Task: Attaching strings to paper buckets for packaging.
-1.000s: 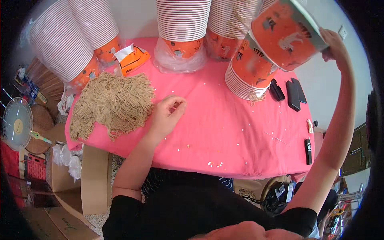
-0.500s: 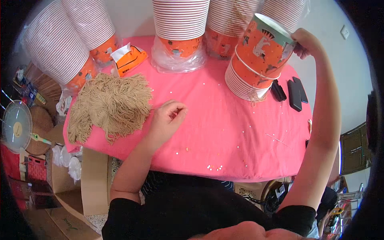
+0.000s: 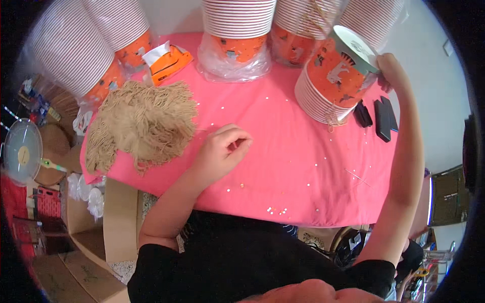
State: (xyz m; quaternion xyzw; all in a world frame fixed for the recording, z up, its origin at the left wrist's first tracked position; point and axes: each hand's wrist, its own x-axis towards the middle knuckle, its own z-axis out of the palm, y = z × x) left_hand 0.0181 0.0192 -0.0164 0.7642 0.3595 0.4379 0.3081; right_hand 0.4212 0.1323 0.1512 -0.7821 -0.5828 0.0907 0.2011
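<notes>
At the right of the table, my right hand [image 3: 391, 73] is closed at the upper edge of an orange paper bucket [image 3: 333, 70] with a green band. That bucket sits upside down over a short stack of white-rimmed buckets [image 3: 316, 98], with a tan cord loop [image 3: 331, 121] hanging at the lower rims. Over the table's middle, my left hand [image 3: 227, 149] is curled with thumb and fingers together; whatever it holds, if anything, is hidden. Just left of it lies a heap of beige cords [image 3: 141, 126].
Tall stacks of paper buckets [image 3: 240, 20] in clear plastic line the far edge. An orange tissue pack [image 3: 169, 63] lies near the cords. Dark cases [image 3: 383, 120] lie at right. Small white dots [image 3: 277, 210] dot the pink cloth [image 3: 273, 166]. An open carton [image 3: 120, 222] stands lower left.
The orange bucket has dropped lower over the short stack, hiding its cord band, with my right hand still at its edge. My left hand stays curled. The whole view has shifted slightly.
</notes>
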